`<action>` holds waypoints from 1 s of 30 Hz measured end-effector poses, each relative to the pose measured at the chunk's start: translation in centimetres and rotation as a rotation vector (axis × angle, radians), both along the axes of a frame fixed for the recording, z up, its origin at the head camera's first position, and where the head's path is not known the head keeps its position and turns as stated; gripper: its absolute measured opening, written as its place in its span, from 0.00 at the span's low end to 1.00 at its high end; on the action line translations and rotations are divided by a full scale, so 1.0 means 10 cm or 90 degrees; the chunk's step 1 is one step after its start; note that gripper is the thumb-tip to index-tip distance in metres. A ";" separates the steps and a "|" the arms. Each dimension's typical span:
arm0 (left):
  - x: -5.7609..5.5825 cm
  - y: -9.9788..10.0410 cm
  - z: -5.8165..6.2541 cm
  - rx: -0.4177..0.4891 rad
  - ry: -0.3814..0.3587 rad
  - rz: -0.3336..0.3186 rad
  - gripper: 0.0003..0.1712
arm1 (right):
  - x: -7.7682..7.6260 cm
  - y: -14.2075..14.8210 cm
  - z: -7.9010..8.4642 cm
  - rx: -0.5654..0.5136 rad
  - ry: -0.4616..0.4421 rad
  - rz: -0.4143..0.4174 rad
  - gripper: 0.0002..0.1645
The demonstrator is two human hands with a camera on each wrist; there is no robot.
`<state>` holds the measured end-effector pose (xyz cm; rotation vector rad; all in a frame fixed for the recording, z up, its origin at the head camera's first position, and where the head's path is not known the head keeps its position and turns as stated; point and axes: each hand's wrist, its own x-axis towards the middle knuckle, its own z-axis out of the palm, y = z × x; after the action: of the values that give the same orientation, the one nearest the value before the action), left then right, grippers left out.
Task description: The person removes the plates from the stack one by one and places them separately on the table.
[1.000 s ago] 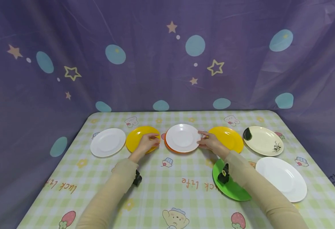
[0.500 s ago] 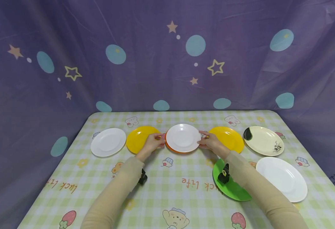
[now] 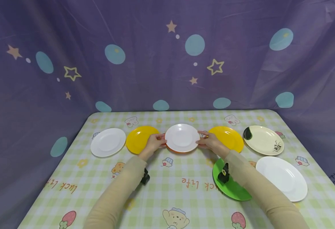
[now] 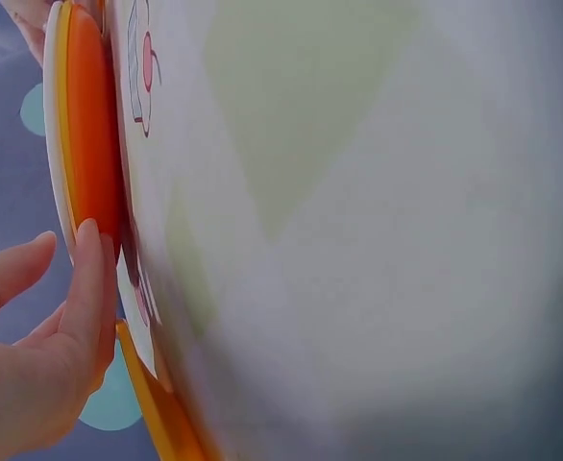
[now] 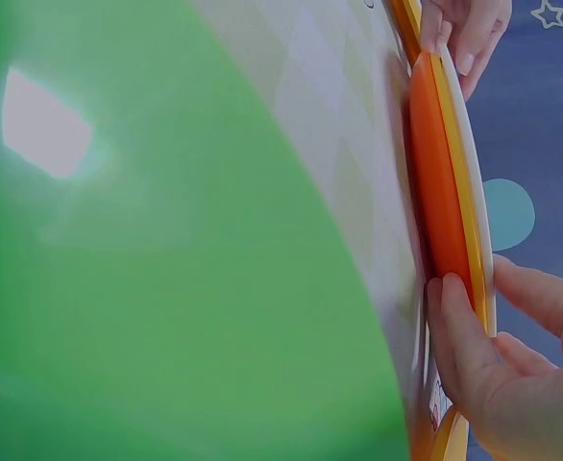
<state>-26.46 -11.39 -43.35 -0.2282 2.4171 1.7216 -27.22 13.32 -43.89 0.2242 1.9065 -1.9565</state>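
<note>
A stack of plates stands at the middle back of the table: a white plate (image 3: pixel 182 137) on top, a yellow plate (image 5: pixel 463 182) under it, an orange plate (image 5: pixel 438 182) lowest. My left hand (image 3: pixel 153 142) is at the left side of the stack, its fingertips (image 4: pixel 87 240) against the orange plate and its thumb apart from the rim. On the opposite side, my right hand (image 3: pixel 210 142) touches the stack with extended fingers (image 5: pixel 454 298), its thumb by the white rim. The palm sides face each other across the plates.
Flanking the stack are a left yellow plate (image 3: pixel 137 140) and a right yellow plate (image 3: pixel 227 139). A white plate (image 3: pixel 108 142) lies far left. At right are a cream patterned plate (image 3: pixel 263 140), a large white plate (image 3: pixel 282 178) and a green plate (image 3: pixel 233 187), partly beneath my right forearm.
My left hand has moved right, from over the left yellow plate to the stack. The top white plate has shifted slightly left, covering more of the orange rim. My right hand stays nearly still.
</note>
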 end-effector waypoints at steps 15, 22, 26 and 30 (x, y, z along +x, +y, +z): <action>-0.03 0.02 -0.03 -0.007 0.000 0.026 0.22 | -0.02 0.00 -0.01 0.012 -0.006 0.001 0.36; -0.05 0.02 -0.06 0.008 -0.013 0.038 0.22 | -0.01 0.01 -0.01 0.015 -0.002 0.010 0.35; -0.09 0.01 -0.10 0.023 -0.019 0.049 0.21 | 0.00 0.02 -0.01 0.003 0.009 0.022 0.35; -0.10 -0.01 -0.13 0.042 -0.014 0.043 0.21 | 0.00 0.03 -0.02 -0.010 0.013 0.028 0.34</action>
<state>-27.43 -11.52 -44.63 -0.3223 2.3594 1.8137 -27.17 13.58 -44.08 0.1576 1.8917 -1.9516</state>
